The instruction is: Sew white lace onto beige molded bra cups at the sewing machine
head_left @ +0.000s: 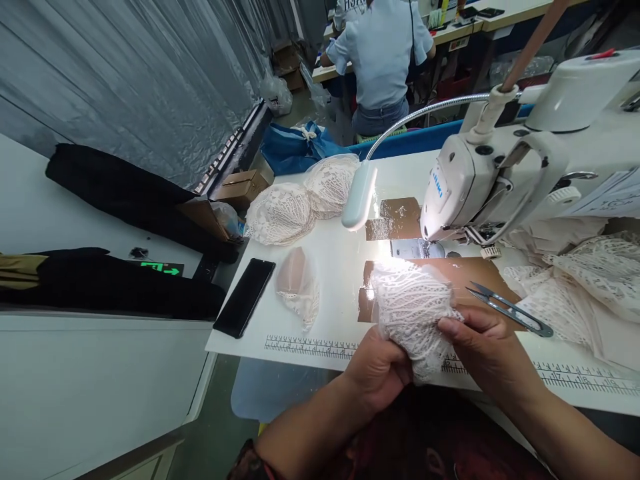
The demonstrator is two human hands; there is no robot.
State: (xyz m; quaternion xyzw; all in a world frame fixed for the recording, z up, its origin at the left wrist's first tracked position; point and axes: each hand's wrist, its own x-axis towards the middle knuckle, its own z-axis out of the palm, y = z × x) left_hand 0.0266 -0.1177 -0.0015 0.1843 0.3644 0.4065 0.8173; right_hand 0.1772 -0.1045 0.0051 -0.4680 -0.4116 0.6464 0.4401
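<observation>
A white lace cup piece (pixel 414 310) is held up between both hands over the front edge of the sewing table. My left hand (pixel 379 368) is closed on its lower left side, the fingertips hidden behind the fabric. At the right edge of the piece, my right hand (pixel 483 337) pinches the lace between thumb and fingers. The white sewing machine (pixel 455 183) stands just beyond, its needle area lit. Thread snips (pixel 510 308) lie on brown tape (pixel 470 270), right of the lace and close to my right hand.
On the table (pixel 340 267) lie a black phone (pixel 245 297), a small beige and lace piece (pixel 299 287) and lace cups (pixel 283 213). A lamp (pixel 360 195) overhangs it. More lace fabric (pixel 565 307) is piled at right. A person (pixel 380 60) sits beyond.
</observation>
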